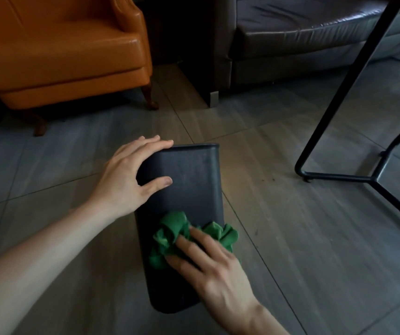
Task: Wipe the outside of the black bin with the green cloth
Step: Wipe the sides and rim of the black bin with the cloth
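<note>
The bin (182, 213) lies on its side on the floor (291, 238), one broad face up, its open rim pointing away towards the orange armchair (61, 52). The left hand (126, 175) is spread over the far left edge near the rim, fingers draped over the side, thumb on the top face, steadying rather than gripping. The right hand (208, 264) presses the bunched cloth (177, 235) flat against the face, fingers splayed over it, not clenched. I'd say the wipe goes best in long strokes from base to rim with even pressure, the cloth opened out to cover more. The left hand must hold firm, or the bin may slide or roll.
</note>
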Demonstrator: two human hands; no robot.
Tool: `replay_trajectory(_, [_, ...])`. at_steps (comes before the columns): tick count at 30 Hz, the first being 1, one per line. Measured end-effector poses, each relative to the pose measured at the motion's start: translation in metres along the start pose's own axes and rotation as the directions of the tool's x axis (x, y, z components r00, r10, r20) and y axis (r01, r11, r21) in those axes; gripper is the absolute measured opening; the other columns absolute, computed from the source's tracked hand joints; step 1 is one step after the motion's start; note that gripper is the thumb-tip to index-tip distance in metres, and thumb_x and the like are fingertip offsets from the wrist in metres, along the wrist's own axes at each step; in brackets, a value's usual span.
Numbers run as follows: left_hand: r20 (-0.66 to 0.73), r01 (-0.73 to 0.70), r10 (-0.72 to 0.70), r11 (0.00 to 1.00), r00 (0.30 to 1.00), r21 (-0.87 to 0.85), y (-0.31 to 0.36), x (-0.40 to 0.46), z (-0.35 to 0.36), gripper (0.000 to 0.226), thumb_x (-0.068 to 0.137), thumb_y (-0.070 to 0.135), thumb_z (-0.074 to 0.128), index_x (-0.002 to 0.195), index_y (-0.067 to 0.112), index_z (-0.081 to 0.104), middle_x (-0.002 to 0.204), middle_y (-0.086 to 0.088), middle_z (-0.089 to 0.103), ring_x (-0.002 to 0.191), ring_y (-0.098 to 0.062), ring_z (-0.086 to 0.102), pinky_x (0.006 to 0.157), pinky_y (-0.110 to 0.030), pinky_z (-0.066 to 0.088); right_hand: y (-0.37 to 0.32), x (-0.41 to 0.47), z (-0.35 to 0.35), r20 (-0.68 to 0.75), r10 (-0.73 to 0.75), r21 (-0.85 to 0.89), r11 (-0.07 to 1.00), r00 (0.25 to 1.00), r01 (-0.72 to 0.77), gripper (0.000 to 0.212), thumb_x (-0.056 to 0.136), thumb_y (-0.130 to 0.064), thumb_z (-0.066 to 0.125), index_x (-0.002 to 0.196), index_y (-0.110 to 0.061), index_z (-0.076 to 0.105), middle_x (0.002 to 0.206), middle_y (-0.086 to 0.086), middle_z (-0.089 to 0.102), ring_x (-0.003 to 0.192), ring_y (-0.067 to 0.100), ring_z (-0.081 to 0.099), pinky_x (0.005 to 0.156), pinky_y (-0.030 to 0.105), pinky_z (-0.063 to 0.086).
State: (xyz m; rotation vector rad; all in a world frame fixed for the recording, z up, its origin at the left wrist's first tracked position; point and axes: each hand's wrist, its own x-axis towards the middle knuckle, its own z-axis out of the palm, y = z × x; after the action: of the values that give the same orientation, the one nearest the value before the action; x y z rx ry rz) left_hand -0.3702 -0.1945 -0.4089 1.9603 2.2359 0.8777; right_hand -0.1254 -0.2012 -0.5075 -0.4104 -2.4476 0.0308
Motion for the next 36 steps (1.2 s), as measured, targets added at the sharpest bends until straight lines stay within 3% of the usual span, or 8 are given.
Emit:
replay_trajectory(8, [0.004,-0.001,0.001,1.000,1.000,-0.007,0.003,0.004,0.000,0.071,0.083,0.037,0.082,0.147,0.043,0.052,0.156,0.009,0.048,0.151,-0.017,0.036,0.121,-0.040,0.032,0.011,0.022,0.007,0.039,0.129,0.028,0.991,0.991,-0.131,0.039,0.105,-0.021,0.046,0.140,-0.022,0.063,0.155,0.011,0.052,0.142,0.039,0.050,0.112,0.051,0.047])
replay_trajectory(16, [0.020,0.007,-0.007,1.000,1.000,0.006,0.004,0.000,0.000,0.072,0.083,0.043,0.080,0.147,0.046,0.049,0.157,0.011,0.047,0.151,-0.018,0.035,0.121,-0.044,0.032,0.017,-0.039,-0.010,0.081,0.047,-0.027,0.999,0.996,-0.045,0.035,0.107,-0.021,0.046,0.098,-0.029,0.079,0.121,0.003,0.076,0.104,0.029,0.075,0.076,0.034,0.062])
replay_trajectory(18, [0.019,0.002,-0.002,1.000,1.000,0.002,0.012,0.000,0.001,0.072,0.083,0.042,0.081,0.147,0.045,0.050,0.156,0.012,0.048,0.151,-0.019,0.035,0.121,-0.045,0.032,0.028,-0.034,-0.025,0.024,0.207,0.048,0.977,0.978,-0.208,0.023,0.096,-0.013,0.062,0.095,-0.028,0.081,0.118,0.000,0.076,0.098,0.030,0.074,0.072,0.033,0.062])
replay_trajectory(22, [0.027,-0.021,0.021,1.000,0.999,-0.005,0.025,-0.007,0.003,0.075,0.080,0.041,0.083,0.147,0.043,0.051,0.153,0.014,0.050,0.152,-0.016,0.033,0.122,-0.045,0.032,0.063,0.005,-0.059,-0.113,0.612,0.306,0.771,0.783,-0.558,0.068,0.060,0.019,0.070,0.112,-0.025,0.077,0.110,-0.009,0.071,0.097,0.012,0.069,0.079,0.033,0.058])
replay_trajectory(24, [0.041,-0.073,0.073,0.997,0.997,0.003,0.033,-0.013,0.004,0.075,0.080,0.042,0.083,0.148,0.043,0.051,0.152,0.016,0.050,0.152,-0.014,0.033,0.123,-0.047,0.031,0.076,0.037,-0.078,-0.118,0.614,0.374,0.755,0.780,-0.538,0.074,0.065,0.018,0.068,0.125,-0.026,0.071,0.108,-0.012,0.066,0.099,0.002,0.064,0.082,0.020,0.054])
replay_trajectory(27, [0.054,-0.147,0.146,0.989,0.988,0.023,0.043,-0.020,0.007,0.078,0.080,0.043,0.084,0.150,0.043,0.049,0.151,0.020,0.050,0.153,-0.011,0.031,0.125,-0.047,0.028,0.090,0.069,-0.096,-0.042,0.588,0.400,0.751,0.808,-0.526,0.078,0.071,0.017,0.069,0.137,-0.026,0.063,0.117,-0.010,0.063,0.108,0.005,0.061,0.092,0.029,0.057])
replay_trajectory(32, [0.013,-0.137,0.137,0.990,0.990,0.031,0.041,-0.028,0.004,0.079,0.073,0.048,0.086,0.145,0.038,0.053,0.141,0.041,0.038,0.147,0.002,0.031,0.120,-0.010,0.010,0.108,0.066,-0.114,0.144,0.539,0.331,0.764,0.830,-0.554,0.079,0.076,0.014,0.070,0.143,-0.028,0.058,0.123,-0.011,0.061,0.119,0.015,0.057,0.100,0.043,0.054])
replay_trajectory(36, [0.013,-0.169,0.169,0.980,0.986,0.103,0.047,-0.043,0.005,0.074,0.076,0.061,0.078,0.142,0.037,0.055,0.145,0.025,0.054,0.147,-0.006,0.040,0.122,-0.025,0.022,0.107,0.065,-0.117,0.283,0.398,0.236,0.853,0.872,-0.466,0.069,0.077,-0.001,0.077,0.135,-0.035,0.063,0.118,-0.010,0.062,0.111,0.019,0.059,0.096,0.043,0.052])
